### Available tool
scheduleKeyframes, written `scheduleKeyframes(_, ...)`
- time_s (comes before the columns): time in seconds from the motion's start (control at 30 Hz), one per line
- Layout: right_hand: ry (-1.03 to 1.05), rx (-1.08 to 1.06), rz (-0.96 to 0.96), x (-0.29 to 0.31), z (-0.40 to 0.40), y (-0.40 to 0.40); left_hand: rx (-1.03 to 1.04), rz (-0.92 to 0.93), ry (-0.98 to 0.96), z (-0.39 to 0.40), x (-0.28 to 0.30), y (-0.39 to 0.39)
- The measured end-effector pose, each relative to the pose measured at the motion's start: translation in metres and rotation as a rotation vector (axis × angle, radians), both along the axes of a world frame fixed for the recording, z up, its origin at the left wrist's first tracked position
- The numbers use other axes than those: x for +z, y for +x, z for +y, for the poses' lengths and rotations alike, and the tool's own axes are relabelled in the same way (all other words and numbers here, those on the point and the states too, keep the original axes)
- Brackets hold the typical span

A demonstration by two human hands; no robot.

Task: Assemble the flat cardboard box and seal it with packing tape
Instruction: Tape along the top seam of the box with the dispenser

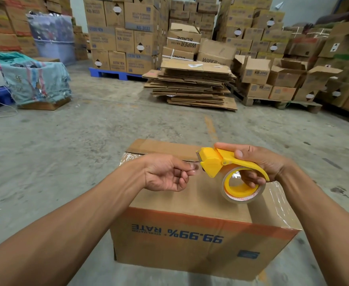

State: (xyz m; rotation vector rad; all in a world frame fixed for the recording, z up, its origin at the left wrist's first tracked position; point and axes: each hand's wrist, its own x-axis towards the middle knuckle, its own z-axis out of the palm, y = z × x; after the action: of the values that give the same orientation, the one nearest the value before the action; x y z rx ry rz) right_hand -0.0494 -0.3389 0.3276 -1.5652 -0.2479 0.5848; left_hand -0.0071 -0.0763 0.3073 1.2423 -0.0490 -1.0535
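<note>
A brown cardboard box (190, 240) stands folded up on the concrete floor in front of me, its printed side facing me upside down. Clear tape shines on its left and right top edges. My right hand (258, 162) grips a yellow tape dispenser (221, 164) with a roll of clear tape (241, 188), held just above the box top. My left hand (169, 172) hovers to the left of the dispenser's blade, thumb and forefinger pinched on the loose tape end (198, 169).
A stack of flattened cardboard boxes (192, 85) lies on the floor ahead. Stacked cartons on pallets (124, 36) line the back and right (293, 77). A cloth-covered pile (35, 79) sits at the left. Bare concrete floor (76, 145) surrounds the box.
</note>
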Motion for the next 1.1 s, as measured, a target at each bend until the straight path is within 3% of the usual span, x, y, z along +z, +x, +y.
scheduleKeyframes(0.2, -0.1, 0.005, 0.031, 0.003, 0.003, 0.002, 0.092, -0.014, 0.091, 0.052, -0.006, 0.023)
scheduleKeyframes(0.37, -0.191, 0.078, 0.024, 0.007, 0.019, 0.009, 0.082, -0.121, 0.297, 0.081, -0.002, 0.032)
scheduleKeyframes(0.63, -0.269, 0.16, -0.005, 0.033, 0.058, 0.062, 0.28, -0.622, 0.621, 0.068, 0.031, 0.094)
scheduleKeyframes(0.77, -0.301, 0.124, -0.038, 0.031, 0.065, 0.081, 0.318, -0.686, 0.658, 0.071, 0.024, 0.108)
scheduleKeyframes(0.93, -0.477, 0.117, -0.133, 0.034, 0.062, 0.101, 0.372, -0.611, 0.643, 0.079, -0.004, 0.11)
scheduleKeyframes(1.1, -0.517, 0.102, -0.199, 0.029, 0.067, 0.115, 0.483, -0.726, 0.66, 0.073, -0.018, 0.119)
